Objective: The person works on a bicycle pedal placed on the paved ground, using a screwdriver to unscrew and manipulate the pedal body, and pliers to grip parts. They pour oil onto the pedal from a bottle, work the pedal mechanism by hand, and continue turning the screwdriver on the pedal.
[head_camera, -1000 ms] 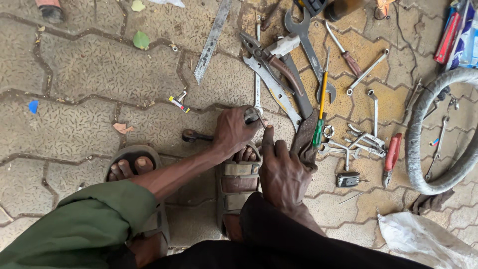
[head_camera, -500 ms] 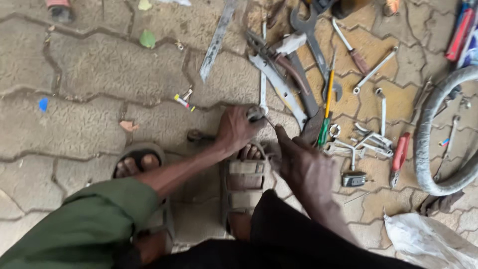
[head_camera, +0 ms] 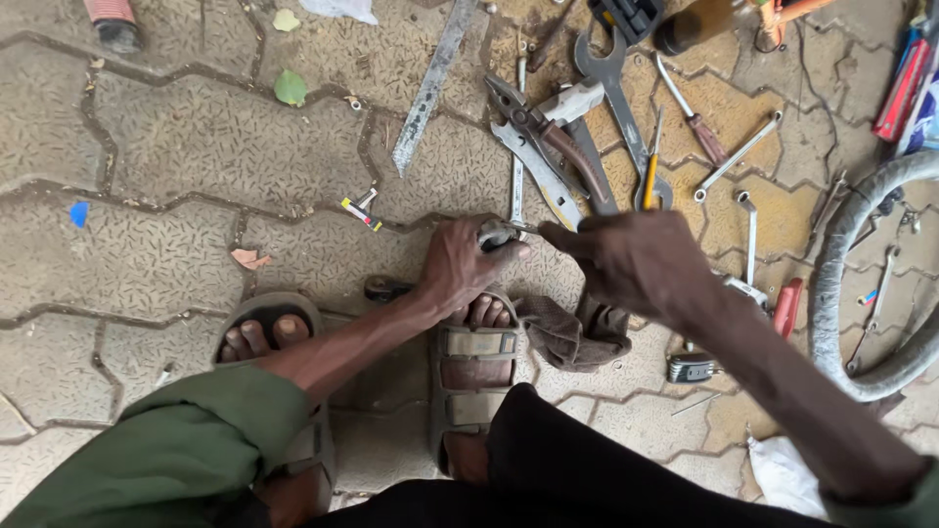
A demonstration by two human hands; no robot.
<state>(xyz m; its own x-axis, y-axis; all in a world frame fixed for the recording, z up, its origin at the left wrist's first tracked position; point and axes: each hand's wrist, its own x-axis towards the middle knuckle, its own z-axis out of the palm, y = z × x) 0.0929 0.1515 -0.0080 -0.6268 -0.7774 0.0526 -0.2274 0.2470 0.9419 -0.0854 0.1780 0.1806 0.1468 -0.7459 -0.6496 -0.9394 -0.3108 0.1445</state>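
Observation:
My left hand (head_camera: pixel 460 266) is closed around a small grey metal part (head_camera: pixel 496 234), held low over the paving just above my right sandalled foot (head_camera: pixel 474 347). My right hand (head_camera: pixel 634 259) hovers to the right of it with its fingers stretched left, the index fingertip almost at the part; nothing shows in its grip. A crumpled brown rag (head_camera: pixel 577 337) lies below my right hand. A thin metal rod (head_camera: pixel 516 186) runs up from the part towards the tools.
Loose tools lie on the paving ahead: pliers (head_camera: pixel 536 127), a large spanner (head_camera: pixel 614 83), a yellow-handled screwdriver (head_camera: pixel 650 171), a flat metal bar (head_camera: pixel 428 93), box spanners (head_camera: pixel 738 156). A bicycle tyre (head_camera: pixel 849 284) curves along the right edge. My left foot (head_camera: pixel 262 334) rests at lower left.
My right hand has come up off the rag and moved up and right, its fingers now pointing at the part. My left hand keeps its hold in the same spot.

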